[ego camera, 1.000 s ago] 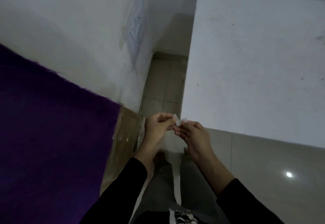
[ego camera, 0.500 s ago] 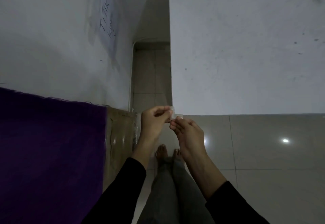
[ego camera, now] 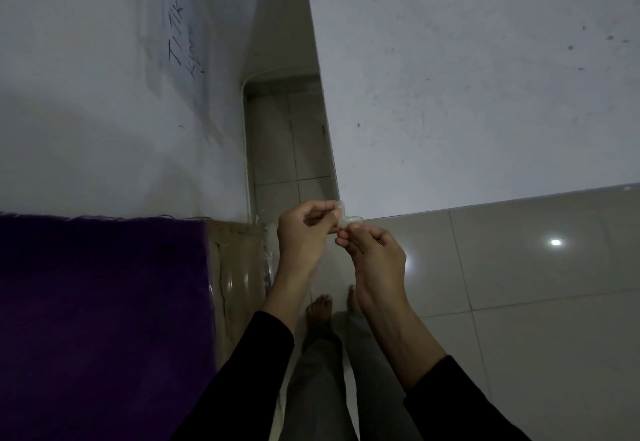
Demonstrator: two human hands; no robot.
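A small clear piece of tape or plastic (ego camera: 347,219) is pinched between both of my hands in front of me, above the floor. My left hand (ego camera: 303,232) pinches its left end with curled fingers. My right hand (ego camera: 375,255) pinches its right end from below with thumb and fingertips. What the piece is exactly cannot be told in the dim light.
A purple cloth (ego camera: 100,319) covers a taped cardboard box (ego camera: 239,274) on my left. A paper with handwriting (ego camera: 181,42) hangs on the left wall. A white wall corner (ego camera: 485,77) juts out ahead. The grey tile floor (ego camera: 519,302) spreads right. My bare feet (ego camera: 320,307) stand below.
The view has swung so the walls stand more upright. My hands stay together on the clear piece, which now shows a little more between them.
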